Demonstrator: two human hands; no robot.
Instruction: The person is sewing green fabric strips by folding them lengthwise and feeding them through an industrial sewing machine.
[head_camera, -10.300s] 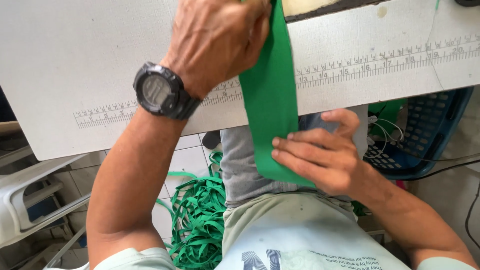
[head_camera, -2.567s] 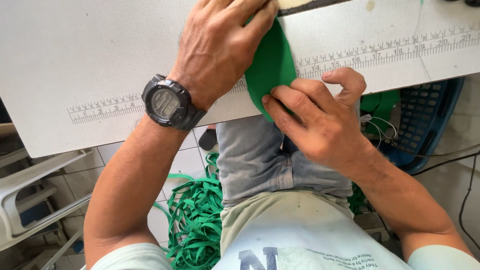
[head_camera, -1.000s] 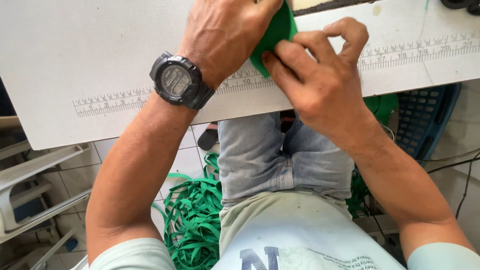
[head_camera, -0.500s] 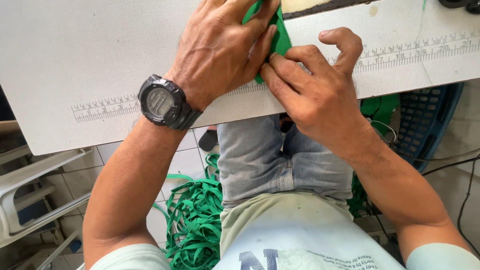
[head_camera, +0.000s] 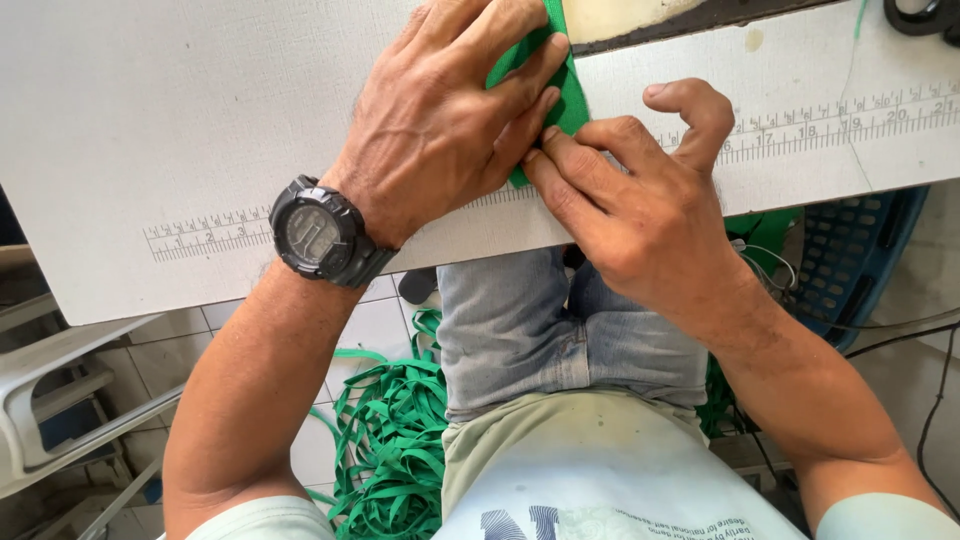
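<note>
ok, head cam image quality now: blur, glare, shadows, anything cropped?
Head view: sharp, no motion blur; ruler marks on the white table are crisp. Light is soft and even, no glare, only faint shadows under the left hand and right hand. The green strip is mostly hidden by the fingers and cut off at the top edge. Mild wide-angle bend along the table edge.

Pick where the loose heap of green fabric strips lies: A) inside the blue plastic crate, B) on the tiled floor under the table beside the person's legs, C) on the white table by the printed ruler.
B: the heap of green fabric strips sits on the tiled floor beside the denim-clad legs, below the edge of the white table; the blue plastic crate stands apart at the right.
</note>
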